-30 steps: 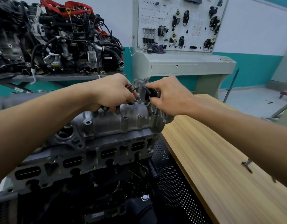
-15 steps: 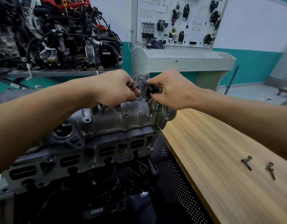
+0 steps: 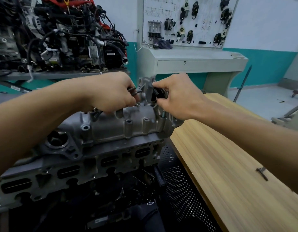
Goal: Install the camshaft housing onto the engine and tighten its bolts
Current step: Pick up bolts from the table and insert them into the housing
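Beside a wooden bench (image 3: 228, 164), the grey cast camshaft housing (image 3: 111, 129) tops the engine (image 3: 77, 166); left hand (image 3: 113, 93) clutches bolts (image 3: 134, 91), right hand (image 3: 177, 99) pinches a black part (image 3: 157, 94), possibly a sensor.

At four o'clock on the table (image 3: 225, 173), only one bolt (image 3: 262, 173) is now shown — the second has been covered by the right forearm (image 3: 245, 136).

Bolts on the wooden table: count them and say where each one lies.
1. A single bolt lies on the wooden table toward its right side, just below the right forearm. That arm covers part of the tabletop, so others may be hidden.
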The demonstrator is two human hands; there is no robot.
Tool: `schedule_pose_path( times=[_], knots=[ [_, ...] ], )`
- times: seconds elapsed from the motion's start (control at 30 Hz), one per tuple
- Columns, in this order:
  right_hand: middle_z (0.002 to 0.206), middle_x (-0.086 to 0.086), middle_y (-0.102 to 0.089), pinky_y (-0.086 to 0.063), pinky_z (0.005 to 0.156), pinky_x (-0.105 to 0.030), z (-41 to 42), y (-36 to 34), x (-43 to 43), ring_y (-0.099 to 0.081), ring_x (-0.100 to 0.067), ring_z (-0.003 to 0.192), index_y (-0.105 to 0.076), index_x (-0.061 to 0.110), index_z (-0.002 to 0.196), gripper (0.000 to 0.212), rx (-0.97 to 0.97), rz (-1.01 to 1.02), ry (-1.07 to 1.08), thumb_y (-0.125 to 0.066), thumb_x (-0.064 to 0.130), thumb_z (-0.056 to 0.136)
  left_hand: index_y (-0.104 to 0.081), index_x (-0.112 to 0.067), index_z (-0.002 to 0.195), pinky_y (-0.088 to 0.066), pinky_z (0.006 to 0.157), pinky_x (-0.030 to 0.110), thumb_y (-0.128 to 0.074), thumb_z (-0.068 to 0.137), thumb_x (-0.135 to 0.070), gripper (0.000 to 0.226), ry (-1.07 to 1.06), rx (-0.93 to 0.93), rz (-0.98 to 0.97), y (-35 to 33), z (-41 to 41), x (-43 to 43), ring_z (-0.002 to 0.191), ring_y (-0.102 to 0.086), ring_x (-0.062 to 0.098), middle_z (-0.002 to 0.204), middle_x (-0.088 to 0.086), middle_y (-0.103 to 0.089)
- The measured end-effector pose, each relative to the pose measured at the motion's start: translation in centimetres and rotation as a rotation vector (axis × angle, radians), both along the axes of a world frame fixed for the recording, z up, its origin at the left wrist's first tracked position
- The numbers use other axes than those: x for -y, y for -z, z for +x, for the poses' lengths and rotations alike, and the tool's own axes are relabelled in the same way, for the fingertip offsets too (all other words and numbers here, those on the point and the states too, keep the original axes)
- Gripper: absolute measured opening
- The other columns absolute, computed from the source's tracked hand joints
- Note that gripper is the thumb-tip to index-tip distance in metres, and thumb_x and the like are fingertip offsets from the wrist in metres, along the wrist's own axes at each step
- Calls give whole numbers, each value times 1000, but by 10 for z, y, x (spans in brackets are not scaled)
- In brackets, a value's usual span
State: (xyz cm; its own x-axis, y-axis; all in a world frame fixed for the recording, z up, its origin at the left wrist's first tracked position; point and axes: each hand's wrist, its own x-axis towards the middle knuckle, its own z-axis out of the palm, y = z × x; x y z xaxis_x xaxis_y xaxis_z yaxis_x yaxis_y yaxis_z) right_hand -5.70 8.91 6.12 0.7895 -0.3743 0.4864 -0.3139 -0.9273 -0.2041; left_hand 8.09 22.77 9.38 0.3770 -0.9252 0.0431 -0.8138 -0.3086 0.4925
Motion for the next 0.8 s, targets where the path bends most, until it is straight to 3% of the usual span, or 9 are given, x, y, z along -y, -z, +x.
schedule_pose_path(
  times=[0.43, 0.57, 0.6, 0.7, 0.8],
  knots=[
    [75, -2, -70, -56, 65, -41, -3, -1, 1, -62, -18, 63, -75, 14, 96, 13, -38, -28, -28, -65, 14, 87, -73, -13, 92, -37, 32, 17, -59, 96, -12, 15, 1, 14, 26, -2, -5, 2, 32, -53, 5, 50, -1, -67],
    [123, 4, -70, -53, 92, -29, -16, -8, 8, -68, -9, 100, -63, 20, 134, 47, -104, 23, -68, -69, 38, 91, -73, -16, 91, -36, 32, 18, -60, 96, -14, 15, 2, 26, 19, 1, -2, 1, 32, -51, 5, 49, 1, -65],
    [127, 11, -65, -50, 92, -23, -21, -10, 9, -65, -1, 99, -59, 24, 139, 54, -111, 39, -69, -69, 45, 90, -73, -17, 91, -36, 32, 18, -60, 96, -14, 14, 5, 34, 12, 2, -1, 0, 31, -50, 5, 51, 1, -65],
    [120, 14, -63, -48, 79, -13, -38, -12, 12, -64, -3, 89, -68, 26, 126, 43, -35, 56, -131, -72, 44, 86, -74, -15, 92, -35, 32, 16, -60, 96, -14, 15, 28, 59, -5, 4, 1, -1, 32, -49, 3, 59, 3, -66],
    [131, 7, -58, -45, 89, -19, -51, -7, 8, -56, -7, 112, -78, 23, 104, 22, -72, 1, -192, -75, 35, 85, -75, -13, 93, -37, 36, 15, -60, 95, -13, 15, 34, 82, -8, 4, -1, 1, 40, -54, 5, 66, 4, -69]
  ],
)
